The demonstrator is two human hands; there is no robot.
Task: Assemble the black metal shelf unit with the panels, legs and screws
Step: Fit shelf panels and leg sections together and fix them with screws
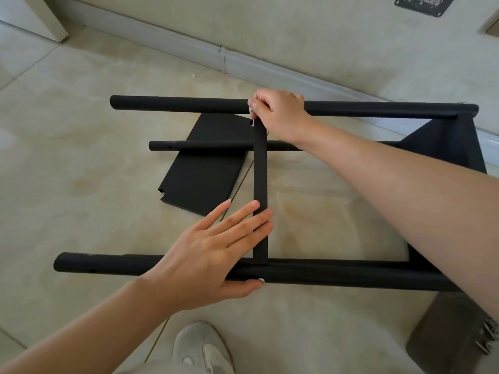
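Observation:
The black shelf frame lies on its side on the tiled floor. A far leg tube (175, 103) and a near leg tube (337, 275) run left to right, joined at the right by a mounted panel (453, 141). Between them stands a shelf panel (260, 184), seen edge-on. My left hand (213, 255) lies with straight fingers against the panel's near end, thumb under the near tube. My right hand (278, 112) pinches a small silver screw (251, 110) at the far tube, where the panel meets it. A third leg tube (199, 145) lies lower, behind.
A loose black panel (205, 168) lies flat on the floor under the frame, left of centre. A dark bag with silver screws (456, 336) sits at the lower right. My grey shoe (202, 349) is at the bottom. A skirting board (224, 58) runs along the wall behind.

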